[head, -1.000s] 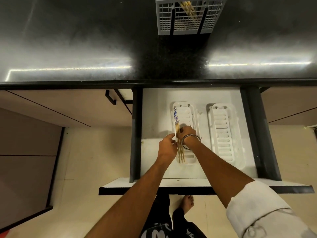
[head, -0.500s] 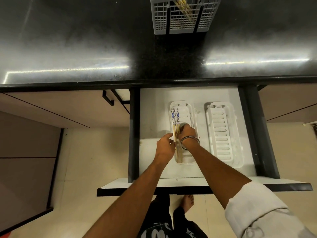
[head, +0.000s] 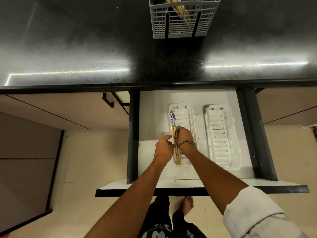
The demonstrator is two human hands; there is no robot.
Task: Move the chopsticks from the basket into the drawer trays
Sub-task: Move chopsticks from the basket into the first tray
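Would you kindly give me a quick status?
Both hands, left and right, on chopsticks in left tray. More in basket. Nothing blocking.

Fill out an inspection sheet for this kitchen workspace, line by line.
Surface: dark glossy countertop with an open white drawer below it.
Job's things: grey basket on the counter, chopsticks inside; more chopsticks lie in the left tray; right tray holds none.
Clutter: nothing seen.
Grippers: left hand and right hand both at the chopsticks in the left tray; exact grip unclear.
Cables: nothing seen.
Surroundings: cabinet fronts, tiled floor, a bare foot.
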